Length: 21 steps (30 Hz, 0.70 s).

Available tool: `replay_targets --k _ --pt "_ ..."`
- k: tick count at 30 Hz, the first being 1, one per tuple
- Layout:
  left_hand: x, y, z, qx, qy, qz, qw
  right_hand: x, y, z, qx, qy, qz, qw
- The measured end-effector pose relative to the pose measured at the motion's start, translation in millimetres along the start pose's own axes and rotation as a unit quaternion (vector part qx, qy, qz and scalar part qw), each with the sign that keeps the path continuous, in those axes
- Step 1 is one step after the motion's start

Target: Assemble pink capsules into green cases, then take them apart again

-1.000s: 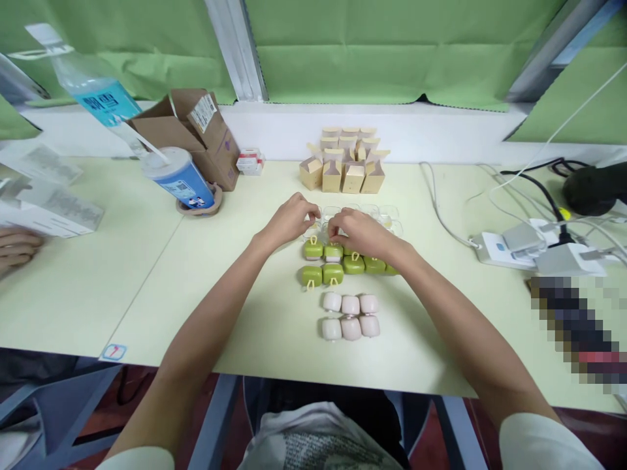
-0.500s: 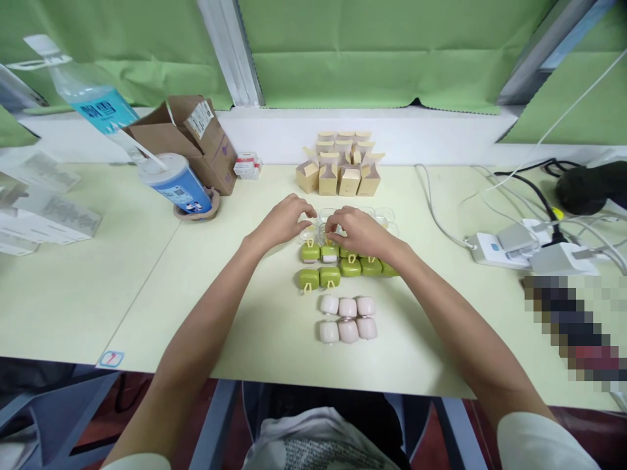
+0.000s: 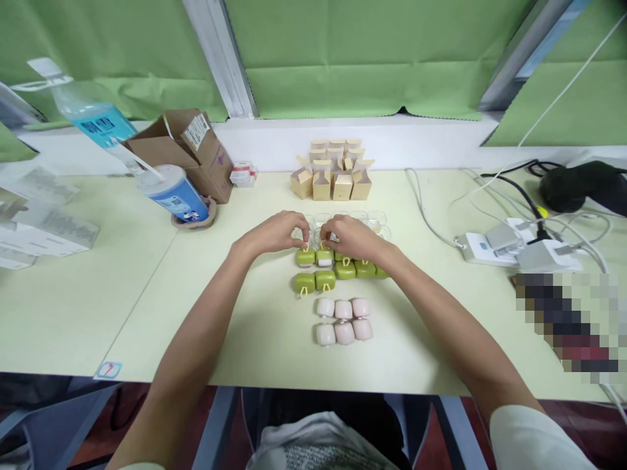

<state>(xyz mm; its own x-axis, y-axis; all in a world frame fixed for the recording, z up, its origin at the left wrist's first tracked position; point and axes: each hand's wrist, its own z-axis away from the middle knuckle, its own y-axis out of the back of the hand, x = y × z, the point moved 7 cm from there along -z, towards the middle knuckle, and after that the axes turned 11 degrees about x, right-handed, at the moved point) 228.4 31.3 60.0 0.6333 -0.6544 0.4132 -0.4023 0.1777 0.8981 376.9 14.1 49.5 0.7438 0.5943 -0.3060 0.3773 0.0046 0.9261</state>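
My left hand (image 3: pixel 281 232) has its thumb and fingertips pinched at the yellow loop of a small green case (image 3: pixel 306 257). Beside it, my right hand (image 3: pixel 351 236) pinches the loop of a neighbouring green case (image 3: pixel 324 257), which has a pale lower part. Clear plastic shells (image 3: pixel 377 220) stand in rows just behind my fingers, partly hidden by them. Several more green cases (image 3: pixel 345 269) lie to the right under my right wrist, and a pair (image 3: pixel 315 282) sits in front. Closer to me are two rows of pale pink cases (image 3: pixel 343 320).
Small open cardboard boxes (image 3: pixel 341 186) stand grouped near the wall. At left are a brown carton (image 3: pixel 215 163), a blue-labelled cup (image 3: pixel 179 196), a bottle (image 3: pixel 98 121) and white boxes (image 3: pixel 53 225). Power strips (image 3: pixel 482 251) with cables and a black device (image 3: pixel 563 189) occupy the right side.
Both hands have come down and slightly toward me, from over the clear shells to the loops of two green cases. The camera view has shifted a little.
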Motion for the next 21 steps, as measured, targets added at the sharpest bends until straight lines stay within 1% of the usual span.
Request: replay_targets --k 6,10,12,14,16,18,19,21 --pt "0.1 -0.9 -0.3 0.012 -0.001 -0.033 0.999 0.3 -1.3 0.4 0.006 0.006 -0.010 1.000" --pt "-2.3 -4.0 0.2 0.003 0.011 -0.045 0.999 1.6 -2.0 -0.6 -0.001 0.001 -0.015 1.000" --pt "-2.9 -4.8 -0.5 -0.003 0.011 -0.044 0.999 -2.3 4.3 -0.5 0.008 0.008 -0.011 1.000" --pt "0.0 -0.6 -1.2 0.008 0.015 -0.045 0.999 -11.0 15.5 2.1 0.021 0.018 -0.006 1.000" --pt "9.1 8.3 1.5 0.036 0.019 -0.048 0.998 -23.6 25.5 9.0 0.016 0.022 -0.009 1.000" --pt "25.5 16.5 11.7 0.064 0.010 -0.045 0.997 -38.8 29.0 20.9 -0.009 0.032 -0.017 0.999" --pt "35.5 18.3 20.3 0.074 -0.003 -0.039 0.996 -46.5 27.8 28.3 -0.023 0.043 -0.014 0.999" --pt "52.5 15.5 44.0 0.092 -0.030 -0.022 0.995 -58.5 21.6 44.1 -0.032 0.075 0.015 0.997"
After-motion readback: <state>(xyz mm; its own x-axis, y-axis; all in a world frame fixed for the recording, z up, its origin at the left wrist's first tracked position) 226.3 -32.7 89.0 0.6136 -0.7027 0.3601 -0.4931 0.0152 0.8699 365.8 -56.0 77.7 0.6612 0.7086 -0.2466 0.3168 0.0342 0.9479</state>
